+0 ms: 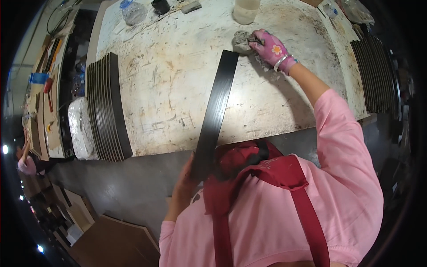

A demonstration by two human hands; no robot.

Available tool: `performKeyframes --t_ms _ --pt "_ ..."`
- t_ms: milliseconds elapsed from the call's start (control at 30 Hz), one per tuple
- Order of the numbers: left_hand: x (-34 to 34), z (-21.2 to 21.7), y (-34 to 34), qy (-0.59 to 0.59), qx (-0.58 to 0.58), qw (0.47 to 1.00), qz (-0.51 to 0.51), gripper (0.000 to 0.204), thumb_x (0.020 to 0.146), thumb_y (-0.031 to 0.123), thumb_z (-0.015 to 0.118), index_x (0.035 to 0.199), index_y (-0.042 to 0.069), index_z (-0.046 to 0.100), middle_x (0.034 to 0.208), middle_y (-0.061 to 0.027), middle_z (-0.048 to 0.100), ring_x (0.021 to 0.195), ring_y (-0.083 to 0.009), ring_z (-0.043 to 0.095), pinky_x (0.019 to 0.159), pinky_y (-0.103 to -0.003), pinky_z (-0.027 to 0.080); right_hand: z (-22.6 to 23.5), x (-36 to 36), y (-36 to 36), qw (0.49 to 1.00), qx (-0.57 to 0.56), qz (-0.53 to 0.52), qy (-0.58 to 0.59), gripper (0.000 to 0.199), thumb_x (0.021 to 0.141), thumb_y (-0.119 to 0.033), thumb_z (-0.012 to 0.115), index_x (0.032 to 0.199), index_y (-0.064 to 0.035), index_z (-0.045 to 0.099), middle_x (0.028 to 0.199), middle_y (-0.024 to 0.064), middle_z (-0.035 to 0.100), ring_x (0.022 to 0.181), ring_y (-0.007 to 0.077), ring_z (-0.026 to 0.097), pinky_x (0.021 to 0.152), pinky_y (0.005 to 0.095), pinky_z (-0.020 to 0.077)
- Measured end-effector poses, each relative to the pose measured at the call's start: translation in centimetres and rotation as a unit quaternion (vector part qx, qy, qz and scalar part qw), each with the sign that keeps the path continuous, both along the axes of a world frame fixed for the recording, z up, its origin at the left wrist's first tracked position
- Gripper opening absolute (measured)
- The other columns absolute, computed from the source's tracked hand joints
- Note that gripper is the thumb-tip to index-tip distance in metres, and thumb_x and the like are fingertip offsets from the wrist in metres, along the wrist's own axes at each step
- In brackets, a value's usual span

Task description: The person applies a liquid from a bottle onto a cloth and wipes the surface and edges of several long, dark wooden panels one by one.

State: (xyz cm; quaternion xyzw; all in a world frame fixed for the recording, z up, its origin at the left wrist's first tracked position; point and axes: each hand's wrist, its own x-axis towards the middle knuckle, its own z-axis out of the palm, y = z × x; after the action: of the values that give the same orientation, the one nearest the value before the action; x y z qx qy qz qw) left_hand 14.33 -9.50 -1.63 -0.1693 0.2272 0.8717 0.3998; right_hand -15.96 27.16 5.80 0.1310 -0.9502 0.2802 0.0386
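A long dark flat strip (216,109) lies across the worn white table (178,89), its near end hanging past the front edge. My left hand (186,178), bare, grips that near end below the table edge. My right hand (272,48), in a pink flowered glove, is closed on a grey crumpled rag (242,41) that rests on the table just right of the strip's far end.
A stack of dark strips (106,109) stands on edge at the table's left; another stack (378,75) is at the right. A pale plastic container (246,11) and a bottle (132,11) stand at the back. Brown boards (115,240) lie on the floor.
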Motion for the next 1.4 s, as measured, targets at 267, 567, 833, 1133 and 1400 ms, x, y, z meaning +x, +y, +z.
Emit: performKeyframes --t_ms 267,567,833,1133,1400 --pt "-0.2 1.7 2.7 -0.047 -0.101 0.992 0.054 0.056 0.095 0.051 0.045 0.132 0.010 0.049 0.120 -0.0103 0.061 0.102 -0.0247 0.061 0.078 -0.040 0.052 0.2 16.4 -14.6 0.922 0.138 0.355 -0.064 0.022 0.088 -0.023 0.051 0.099 -0.0076 0.063 0.105 0.0109 0.064 0.091 0.0291 0.065 0.085 0.0437 0.0517" --pt "-0.1 1.4 6.2 -0.006 -0.102 0.991 0.087 0.053 0.094 0.051 0.042 0.123 0.009 0.055 0.107 -0.0129 0.065 0.086 -0.0247 0.063 0.067 -0.035 0.050 -1.1 3.6 -6.1 0.980 0.090 0.161 0.068 0.020 0.081 -0.010 0.054 0.099 -0.0020 0.056 0.095 0.0208 0.059 0.087 0.0406 0.060 0.074 0.0473 0.0494" --pt "-0.2 0.6 6.1 -0.232 -0.081 0.954 0.172 0.046 0.097 0.040 0.040 0.127 0.007 0.053 0.113 -0.0127 0.063 0.096 -0.0257 0.062 0.071 -0.039 0.053 -0.1 22.0 -13.9 0.816 0.054 0.575 -0.021 0.028 0.073 -0.012 0.061 0.098 -0.0001 0.057 0.086 0.0174 0.061 0.081 0.0316 0.064 0.067 0.0412 0.0532" --pt "3.0 0.0 4.7 0.011 -0.027 0.977 0.210 0.059 0.098 0.048 0.036 0.134 0.002 0.043 0.124 -0.0182 0.057 0.103 -0.0282 0.063 0.080 -0.039 0.055 -0.6 9.6 -8.6 0.953 0.015 0.301 -0.004 0.022 0.084 -0.016 0.061 0.102 -0.0062 0.056 0.102 0.0146 0.055 0.095 0.0361 0.057 0.078 0.0433 0.0472" --pt "7.6 1.9 5.5 0.103 -0.129 0.966 0.198 0.043 0.101 0.029 0.038 0.133 0.000 0.042 0.123 -0.0127 0.057 0.109 -0.0274 0.061 0.082 -0.033 0.056 -0.6 9.5 -8.9 0.955 0.037 0.292 -0.030 0.027 0.084 -0.016 0.061 0.109 -0.0073 0.055 0.105 0.0145 0.055 0.097 0.0363 0.057 0.080 0.0428 0.0466"
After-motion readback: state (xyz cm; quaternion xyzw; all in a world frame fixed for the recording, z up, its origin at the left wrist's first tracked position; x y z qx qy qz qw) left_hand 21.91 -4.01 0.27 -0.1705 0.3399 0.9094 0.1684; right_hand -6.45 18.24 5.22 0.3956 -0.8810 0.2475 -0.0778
